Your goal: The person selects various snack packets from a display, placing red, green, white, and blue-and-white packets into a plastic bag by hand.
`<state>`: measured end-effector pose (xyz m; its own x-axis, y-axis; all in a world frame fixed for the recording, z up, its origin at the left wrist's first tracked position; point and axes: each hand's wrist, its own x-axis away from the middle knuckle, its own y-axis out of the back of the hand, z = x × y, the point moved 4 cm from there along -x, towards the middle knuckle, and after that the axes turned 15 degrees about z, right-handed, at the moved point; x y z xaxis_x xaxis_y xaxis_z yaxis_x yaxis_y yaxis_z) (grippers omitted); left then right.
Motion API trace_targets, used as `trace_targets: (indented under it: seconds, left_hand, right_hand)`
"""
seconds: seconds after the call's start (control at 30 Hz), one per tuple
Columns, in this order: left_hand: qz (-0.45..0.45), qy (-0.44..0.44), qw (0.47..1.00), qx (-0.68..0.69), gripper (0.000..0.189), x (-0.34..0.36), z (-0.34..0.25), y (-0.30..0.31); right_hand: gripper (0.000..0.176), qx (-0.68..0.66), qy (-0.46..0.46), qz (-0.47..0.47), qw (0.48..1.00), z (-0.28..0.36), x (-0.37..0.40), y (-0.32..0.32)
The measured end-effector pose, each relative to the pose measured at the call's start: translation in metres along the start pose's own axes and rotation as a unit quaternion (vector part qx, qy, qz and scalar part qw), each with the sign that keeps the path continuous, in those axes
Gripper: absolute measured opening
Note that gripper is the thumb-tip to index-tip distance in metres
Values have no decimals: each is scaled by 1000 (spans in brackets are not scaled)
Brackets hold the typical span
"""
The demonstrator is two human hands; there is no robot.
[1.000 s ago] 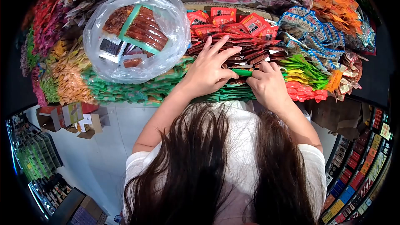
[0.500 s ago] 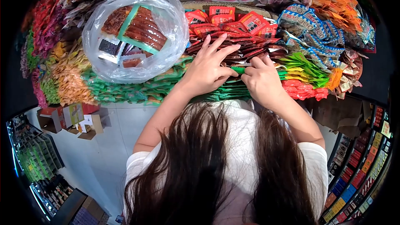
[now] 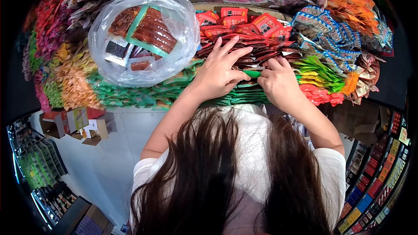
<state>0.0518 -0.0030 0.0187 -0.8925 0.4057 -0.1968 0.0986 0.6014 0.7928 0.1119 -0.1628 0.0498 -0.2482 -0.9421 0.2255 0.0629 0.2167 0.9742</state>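
Observation:
My left hand (image 3: pixel 217 72) lies over the rows of packets with its fingers spread, the thumb and a finger beside a green packet (image 3: pixel 251 74). At the other end of that packet, my right hand (image 3: pixel 278 78) has its fingers closed on the edge. Dark red packets (image 3: pixel 265 45) stand in a dense row just beyond both hands, with bright red packets (image 3: pixel 266 24) lying on top behind them. Rows of green packets (image 3: pixel 244 93) lie beneath and in front of the hands.
A clear plastic bag (image 3: pixel 187 56) holding several brown snack packs rests left of my left hand. Blue-and-white packets (image 3: pixel 326 30), bright green packets (image 3: pixel 322 72) and pinkish-red packets (image 3: pixel 320 95) are at the right. Open cardboard boxes (image 3: pixel 87 126) are on the floor.
The view has shifted slightly. My right hand is still pinching at the green packet and my left hand remains spread beside it; the packets look almost the same.

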Motion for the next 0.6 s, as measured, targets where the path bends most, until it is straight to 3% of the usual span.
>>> trace_targets:
  seconds: [0.43,0.5,0.6]
  left_hand:
    - [4,3,1000,-10,18,1,1,1]
    - [3,3,1000,-2,18,1,0,1]
    - [-8,-1,1000,-6,15,1,0,0]
  right_hand:
    - [7,-10,19,0,1000,4,0,-2]
    - [10,7,29,68,997,3,7,-1]
    - [6,-40,28,65,997,-10,9,6]
